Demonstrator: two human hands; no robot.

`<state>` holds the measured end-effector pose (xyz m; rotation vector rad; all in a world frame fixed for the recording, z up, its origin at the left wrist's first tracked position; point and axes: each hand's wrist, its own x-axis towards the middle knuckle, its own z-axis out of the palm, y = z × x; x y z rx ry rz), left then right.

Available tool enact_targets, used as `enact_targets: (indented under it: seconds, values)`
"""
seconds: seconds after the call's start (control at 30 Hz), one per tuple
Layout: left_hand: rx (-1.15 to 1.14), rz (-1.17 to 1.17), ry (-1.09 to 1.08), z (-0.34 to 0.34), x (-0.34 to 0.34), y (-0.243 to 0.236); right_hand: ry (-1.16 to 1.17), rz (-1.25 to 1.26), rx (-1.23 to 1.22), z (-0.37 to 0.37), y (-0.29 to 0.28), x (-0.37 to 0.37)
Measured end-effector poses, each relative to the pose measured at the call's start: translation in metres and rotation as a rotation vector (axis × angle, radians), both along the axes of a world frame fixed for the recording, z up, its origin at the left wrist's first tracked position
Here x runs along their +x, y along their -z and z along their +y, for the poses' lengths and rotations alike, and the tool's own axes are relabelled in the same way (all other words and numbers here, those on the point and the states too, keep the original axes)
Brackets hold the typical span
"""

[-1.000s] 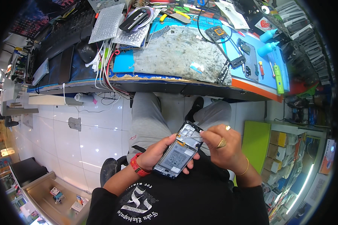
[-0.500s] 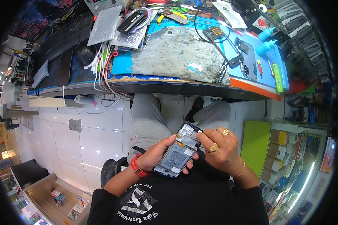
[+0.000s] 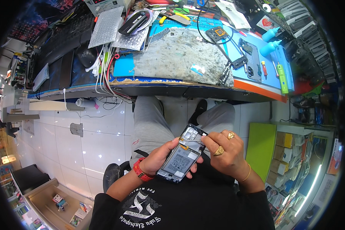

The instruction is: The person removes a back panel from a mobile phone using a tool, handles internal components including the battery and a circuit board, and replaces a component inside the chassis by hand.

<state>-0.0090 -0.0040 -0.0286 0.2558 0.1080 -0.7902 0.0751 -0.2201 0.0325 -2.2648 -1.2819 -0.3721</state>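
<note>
An opened smartphone rests in my left hand above my lap, tilted with its upper end away to the right. My left thumb lies along its left edge and fingertips show at its right edge. The grey battery, an orange flex cable and the silvery frame at the upper end are exposed. Closed fingers of my right hand pinch thin metal tweezers, which reach left across the phone just above the battery. Whether their tips grip anything is too small to tell.
Ahead stands a workbench with a stained grey mat. Phone parts, a red screwdriver, a green tool and blue bottles lie at its right. White cables hang over the front edge. A glass cabinet stands right.
Almost nothing differs. Both hands, the phone and the tweezers keep nearly the same place; the view has shifted very slightly.
</note>
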Motion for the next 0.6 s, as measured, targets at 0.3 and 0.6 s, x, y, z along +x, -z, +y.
enact_targets:
  seconds: [0.3, 0.6]
  values:
    - [-0.011, -0.006, 0.002, 0.0002, 0.0005, 0.0008, 0.019, 0.049, 0.004, 0.0027, -0.0064, -0.0014]
    - [-0.031, -0.005, 0.001, 0.0004, 0.0003, 0.0019, 0.019, 0.052, 0.019, 0.0032, -0.0060, -0.0009]
